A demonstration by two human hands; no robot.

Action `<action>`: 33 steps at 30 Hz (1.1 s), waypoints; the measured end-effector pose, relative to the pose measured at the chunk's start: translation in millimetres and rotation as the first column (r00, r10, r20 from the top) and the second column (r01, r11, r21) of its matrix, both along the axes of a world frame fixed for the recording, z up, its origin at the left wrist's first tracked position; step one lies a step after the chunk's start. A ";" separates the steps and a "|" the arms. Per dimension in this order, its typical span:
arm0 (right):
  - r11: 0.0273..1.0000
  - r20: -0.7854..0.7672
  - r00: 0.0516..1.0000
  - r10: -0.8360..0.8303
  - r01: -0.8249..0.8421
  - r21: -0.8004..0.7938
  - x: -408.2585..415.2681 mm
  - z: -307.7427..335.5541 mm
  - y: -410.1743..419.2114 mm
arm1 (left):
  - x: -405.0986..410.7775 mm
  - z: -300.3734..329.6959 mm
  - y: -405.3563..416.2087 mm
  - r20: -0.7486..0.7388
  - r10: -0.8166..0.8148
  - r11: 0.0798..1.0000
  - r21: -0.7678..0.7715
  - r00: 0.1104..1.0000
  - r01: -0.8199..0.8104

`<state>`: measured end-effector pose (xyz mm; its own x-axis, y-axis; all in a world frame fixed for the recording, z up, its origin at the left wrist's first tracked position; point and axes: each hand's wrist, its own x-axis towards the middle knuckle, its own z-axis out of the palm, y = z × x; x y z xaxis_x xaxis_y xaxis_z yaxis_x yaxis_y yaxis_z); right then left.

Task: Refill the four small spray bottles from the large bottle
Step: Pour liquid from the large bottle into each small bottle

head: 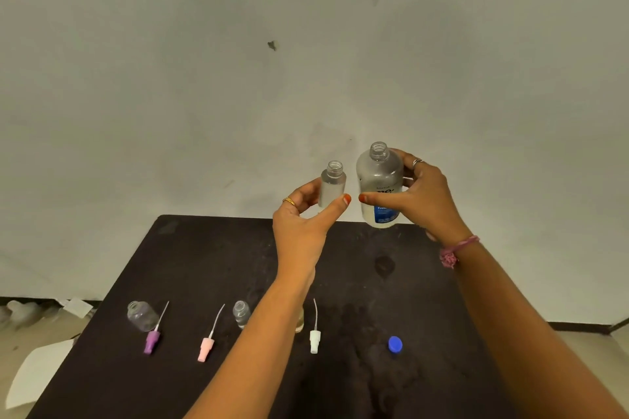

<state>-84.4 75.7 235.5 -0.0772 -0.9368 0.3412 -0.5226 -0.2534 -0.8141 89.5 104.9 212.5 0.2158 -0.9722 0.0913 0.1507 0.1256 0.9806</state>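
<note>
My left hand (303,214) holds a small clear spray bottle (333,184) upright and uncapped, raised above the far end of the black table (204,265). Beside it, my right hand (425,201) grips the large clear bottle (379,184) with a blue label, also upright with its mouth uncovered. The two bottles are close but apart. On the table stand two more small uncapped bottles, one at the left (141,315) and one (241,313) partly behind my left forearm. A further bottle (299,325) is mostly hidden by that arm.
Three spray pump tops lie near the front: purple (151,341), pink (206,348) and white (314,340). A blue cap (395,344) sits to their right. White paper (34,374) lies on the floor left of the table. A grey wall rises behind.
</note>
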 end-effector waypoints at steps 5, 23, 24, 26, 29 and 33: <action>0.996 0.132 0.991 -0.001 -0.011 0.088 28.9 -22.8 2.0 | 28.5 -18.5 1.5 0.026 -0.002 1.000 0.031 1.000 0.002; 0.982 0.302 0.952 -0.040 -0.018 0.187 136.7 -68.6 -5.6 | 165.2 -92.8 -1.3 0.231 0.048 0.994 0.089 0.972 -0.070; 0.981 0.309 0.950 -0.042 -0.019 0.191 142.1 -72.1 -5.9 | 172.8 -97.4 -1.1 0.237 0.051 0.992 0.103 0.970 -0.077; 0.980 0.327 0.944 -0.051 -0.016 0.199 151.0 -78.7 -7.2 | 187.1 -107.0 -0.5 0.242 0.058 0.988 0.124 0.968 -0.090; 0.980 0.338 0.939 -0.063 -0.005 0.197 161.6 -89.4 -8.3 | 207.1 -123.3 0.4 0.265 0.065 0.984 0.141 0.962 -0.105; 0.981 0.312 0.947 -0.074 0.013 0.192 170.6 -106.3 -12.5 | 228.7 -150.3 -0.2 0.318 0.030 0.975 0.198 0.948 -0.098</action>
<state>86.2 63.2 129.2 -0.1950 -0.9742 0.1133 -0.2375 -0.0652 -0.9692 318.2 104.7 62.2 0.2717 -0.9616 -0.0394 -0.1673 -0.0875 0.9820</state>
